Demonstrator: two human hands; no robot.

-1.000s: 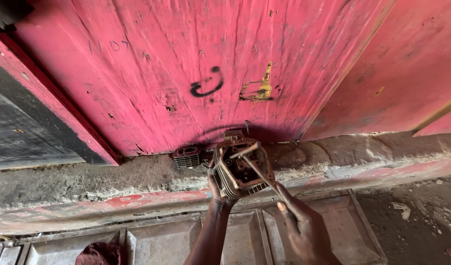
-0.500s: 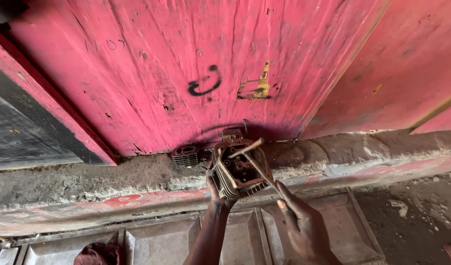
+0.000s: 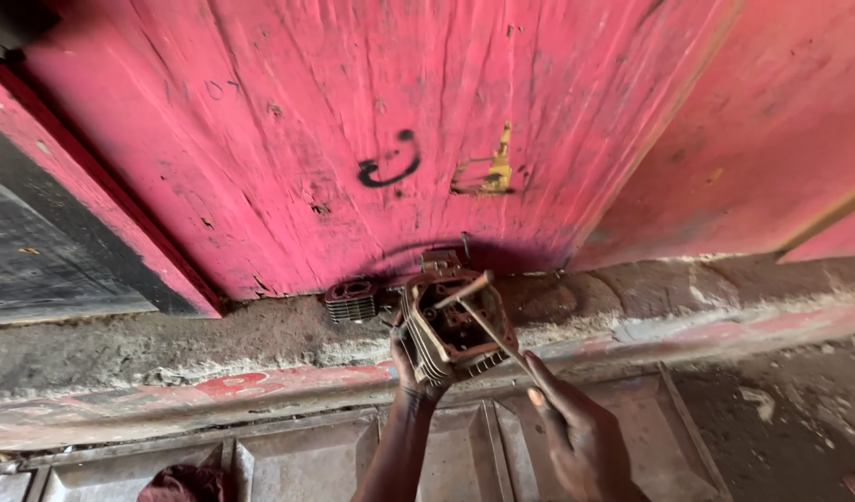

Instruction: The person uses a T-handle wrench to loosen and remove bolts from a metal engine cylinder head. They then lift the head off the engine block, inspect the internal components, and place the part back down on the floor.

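I'm seeing my left hand [image 3: 411, 364] gripping a rusty finned metal engine cylinder [image 3: 453, 321], bore tilting up-right toward me, while my right hand [image 3: 576, 432] is pinching a thin rod [image 3: 488, 321].

The door [image 3: 353, 121] is worn pink-red with black scrawled marks and a yellowish metal latch [image 3: 495, 172]. Below the door, the engine part [image 3: 453, 321] is rusty brown with grey ribbed fins. The ledge [image 3: 167, 344] under the door is dirty grey, edged in faded red paint.
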